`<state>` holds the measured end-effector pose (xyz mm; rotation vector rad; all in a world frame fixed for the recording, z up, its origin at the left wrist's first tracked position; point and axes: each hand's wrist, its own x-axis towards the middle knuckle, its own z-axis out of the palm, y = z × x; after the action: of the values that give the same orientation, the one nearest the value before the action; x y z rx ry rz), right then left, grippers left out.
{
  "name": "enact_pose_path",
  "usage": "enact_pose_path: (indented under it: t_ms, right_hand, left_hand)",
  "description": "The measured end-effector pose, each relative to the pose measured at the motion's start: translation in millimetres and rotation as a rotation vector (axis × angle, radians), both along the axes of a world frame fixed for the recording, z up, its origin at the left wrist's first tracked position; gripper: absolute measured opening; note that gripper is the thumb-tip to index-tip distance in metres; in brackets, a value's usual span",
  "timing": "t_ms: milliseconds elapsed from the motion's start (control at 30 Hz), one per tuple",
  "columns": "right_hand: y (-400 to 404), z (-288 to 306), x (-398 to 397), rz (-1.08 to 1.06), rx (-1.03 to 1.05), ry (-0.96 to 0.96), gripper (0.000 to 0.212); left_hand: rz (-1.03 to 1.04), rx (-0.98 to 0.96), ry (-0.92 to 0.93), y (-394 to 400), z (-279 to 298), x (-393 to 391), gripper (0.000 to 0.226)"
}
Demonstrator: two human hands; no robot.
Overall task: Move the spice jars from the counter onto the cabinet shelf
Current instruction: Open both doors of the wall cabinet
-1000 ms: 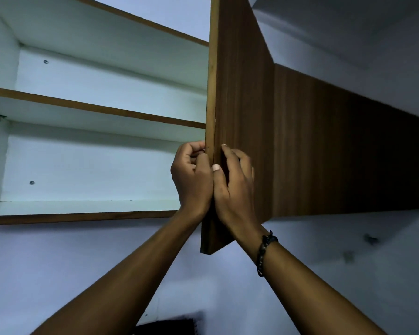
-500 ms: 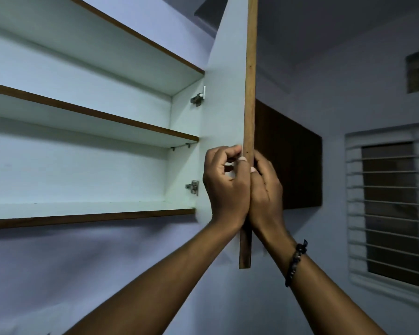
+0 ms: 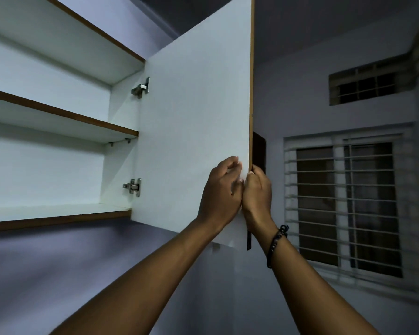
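Both hands are raised to the free edge of the open cabinet door (image 3: 194,131). The left hand (image 3: 221,189) lies against the door's white inner face, fingers curled — whether it really grips the door I cannot tell. The right hand (image 3: 257,194) grasps the edge itself, fingers hidden behind it, a dark bracelet (image 3: 276,245) on its wrist. The cabinet shelf (image 3: 58,211) lies to the left; no spice jars are in view.

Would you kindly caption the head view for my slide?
Both hands, left hand and right hand, grip the open cabinet door beside bare shelves.
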<state>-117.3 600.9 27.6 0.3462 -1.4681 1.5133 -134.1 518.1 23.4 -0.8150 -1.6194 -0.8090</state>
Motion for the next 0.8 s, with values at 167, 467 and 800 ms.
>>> enact_pose_path:
  t_ms: [167, 467, 800]
  right_hand:
    - [25.6, 4.0, -12.3, 0.047, -0.060, -0.141, 0.037]
    - [31.8, -4.1, -31.2, -0.015, -0.060, -0.121, 0.041]
    - [-21.6, -20.3, -24.3, -0.860, 0.455, 0.155, 0.046]
  left_hand:
    - [0.023, -0.167, -0.104, 23.3, -0.7, -22.3, 0.046]
    - [0.080, -0.223, -0.046, 23.7, -1.6, -36.5, 0.048]
    - [0.093, -0.228, -0.179, -48.9, -2.6, -14.3, 0.047]
